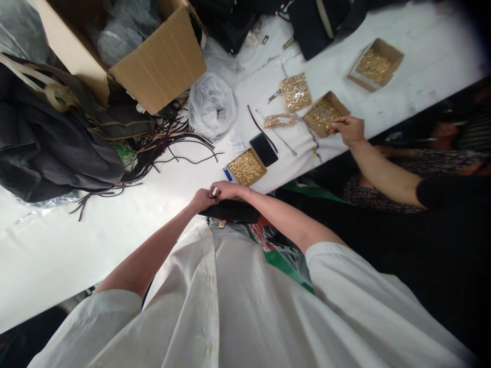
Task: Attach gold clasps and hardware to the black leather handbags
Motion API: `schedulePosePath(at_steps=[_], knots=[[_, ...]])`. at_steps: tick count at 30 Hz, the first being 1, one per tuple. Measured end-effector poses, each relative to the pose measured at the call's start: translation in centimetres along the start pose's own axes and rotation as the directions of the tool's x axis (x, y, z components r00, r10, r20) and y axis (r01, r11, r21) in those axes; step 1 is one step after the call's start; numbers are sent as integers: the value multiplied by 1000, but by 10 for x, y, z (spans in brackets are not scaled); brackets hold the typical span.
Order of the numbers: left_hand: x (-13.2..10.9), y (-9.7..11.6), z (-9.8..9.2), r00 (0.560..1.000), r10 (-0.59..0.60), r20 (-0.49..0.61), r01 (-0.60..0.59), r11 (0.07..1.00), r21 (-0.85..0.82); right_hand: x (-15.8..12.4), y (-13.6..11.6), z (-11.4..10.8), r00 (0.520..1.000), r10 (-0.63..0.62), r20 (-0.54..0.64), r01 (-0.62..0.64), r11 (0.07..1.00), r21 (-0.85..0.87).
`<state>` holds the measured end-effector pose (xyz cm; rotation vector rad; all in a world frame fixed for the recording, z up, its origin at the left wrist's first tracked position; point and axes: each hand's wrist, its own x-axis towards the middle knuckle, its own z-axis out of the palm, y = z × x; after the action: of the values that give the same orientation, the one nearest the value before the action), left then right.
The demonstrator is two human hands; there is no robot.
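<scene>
My left hand (201, 199) and my right hand (226, 190) meet at the table's near edge, fingertips pinched together on the top of a black bag piece (232, 210) that hangs against my white shirt. A small gold tag (222, 224) dangles under it. What sits between my fingertips is too small to make out. Just beyond my hands stands a small cardboard box of gold fittings (246, 167), with a black phone (264, 149) beside it.
A co-worker's hand (348, 129) touches another box of gold fittings (325, 113) on the white table (115, 225). Bags of gold parts (295, 92), a third box (375, 64), a clear plastic bag (212, 105), black straps (169, 145), a large carton (153, 56) and dark bags (46, 148) crowd the far side.
</scene>
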<state>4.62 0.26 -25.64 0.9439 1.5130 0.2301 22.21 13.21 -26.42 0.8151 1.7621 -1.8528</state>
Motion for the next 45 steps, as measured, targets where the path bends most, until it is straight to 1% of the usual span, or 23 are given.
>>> schedulePosePath(at_steps=[4, 11, 20, 27, 32, 36, 41, 45], knots=[[0, 3, 1, 1000, -9, -19, 10, 1000, 15, -1, -4, -1, 1000, -1, 8, 1, 1000, -26], [-3, 10, 3, 998, 14, -62, -11, 999, 41, -3, -6, -4, 1000, -10, 29, 12, 998, -60], [-8, 9, 1, 999, -16, -39, 17, 1000, 21, 3, -4, -1, 999, -22, 35, 26, 993, -112], [-5, 10, 3, 998, -7, -61, 10, 999, 51, 4, -4, -1, 999, -18, 40, 23, 994, -110], [0, 7, 9, 997, -13, -80, 19, 997, 73, 3, 1, 2, 1000, -17, 3, 17, 998, -68], [1, 2, 9, 997, -35, -74, 40, 996, 76, 5, 6, 3, 1000, -30, -4, 30, 999, -13], [-3, -3, 4, 996, -64, -68, 69, 995, 66, 5, 13, 6, 998, -64, 18, 62, 992, 111], [-9, -2, 4, 994, -52, -92, 59, 995, 75, -3, 20, 13, 995, -103, 4, 100, 970, 221]])
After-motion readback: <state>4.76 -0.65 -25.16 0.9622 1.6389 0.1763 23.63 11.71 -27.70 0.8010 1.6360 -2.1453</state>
